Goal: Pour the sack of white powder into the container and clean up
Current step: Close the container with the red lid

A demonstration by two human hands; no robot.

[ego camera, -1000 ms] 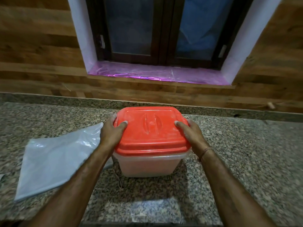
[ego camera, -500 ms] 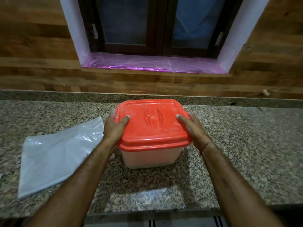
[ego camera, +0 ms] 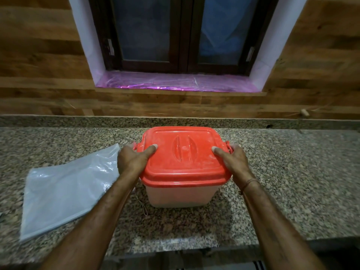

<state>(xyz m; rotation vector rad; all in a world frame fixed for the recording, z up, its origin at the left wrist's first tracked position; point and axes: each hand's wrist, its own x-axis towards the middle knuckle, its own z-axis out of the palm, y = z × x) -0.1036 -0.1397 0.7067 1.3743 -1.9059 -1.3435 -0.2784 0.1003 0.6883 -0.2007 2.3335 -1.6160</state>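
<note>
A translucent container (ego camera: pixel 181 195) with a red lid (ego camera: pixel 183 152) stands on the granite counter (ego camera: pixel 292 182). White powder shows faintly through its wall. My left hand (ego camera: pixel 132 160) grips the lid's left side, thumb on top, fingers around the red side latch. My right hand (ego camera: pixel 233 162) holds the lid's right side the same way. The empty white sack (ego camera: pixel 64 190) lies flat on the counter, left of the container.
A thin string (ego camera: pixel 141 205) lies on the counter by the container's left base. The wood-panelled wall and a window with a purple-covered sill (ego camera: pixel 175 82) rise behind the counter. The counter's front edge runs near the bottom of the view.
The container sits farther from the counter's front edge and my arms reach out more. The red side latches now show beside my fingers. The sack has not moved.
</note>
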